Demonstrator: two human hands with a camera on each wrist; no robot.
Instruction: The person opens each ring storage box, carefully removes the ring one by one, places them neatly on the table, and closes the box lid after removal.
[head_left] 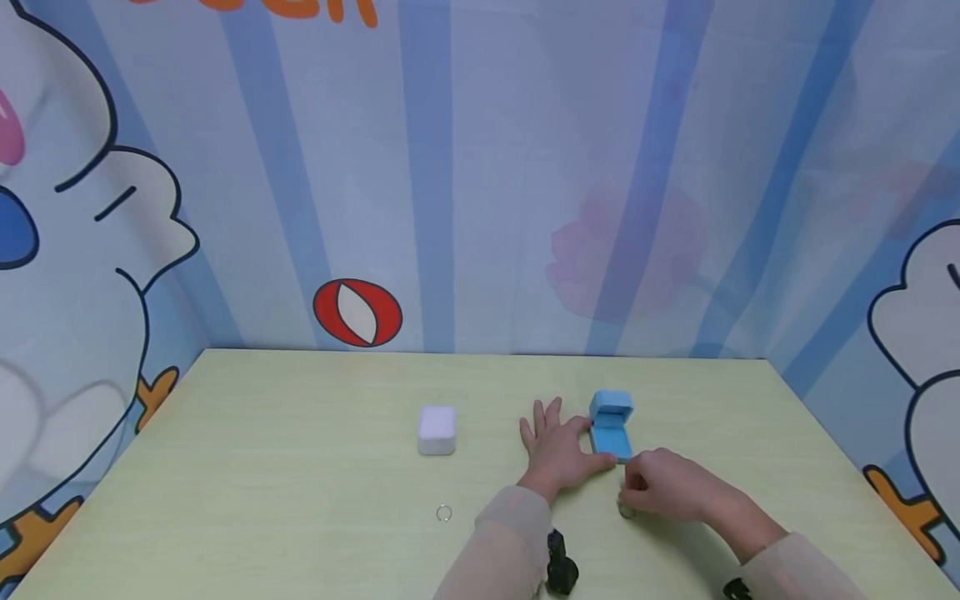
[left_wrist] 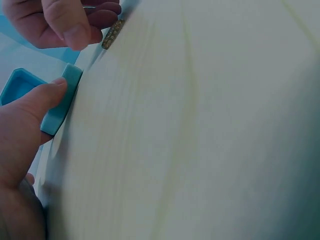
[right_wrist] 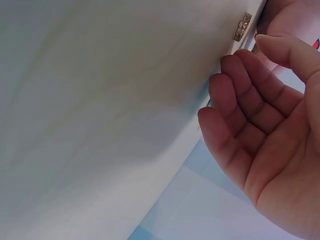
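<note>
A light-blue ring box (head_left: 611, 439), its lid raised, stands on the table. My left hand (head_left: 558, 454) holds it between thumb and index finger, the other fingers spread. In the left wrist view the thumb presses the front of the ring box (left_wrist: 62, 102). My right hand (head_left: 667, 483) is in front of the box, its fingers loosely curved in the right wrist view. A patterned metal ring (right_wrist: 242, 27) stands on edge close to its fingertips; the same ring (left_wrist: 113, 34) shows in the left wrist view. Whether the fingertips touch it is unclear.
A closed pale-lilac box (head_left: 437, 430) stands left of my left hand. Another thin ring (head_left: 444, 512) lies on the table (head_left: 300, 475) in front of it. A patterned backdrop (head_left: 487, 183) rises behind the table's far edge.
</note>
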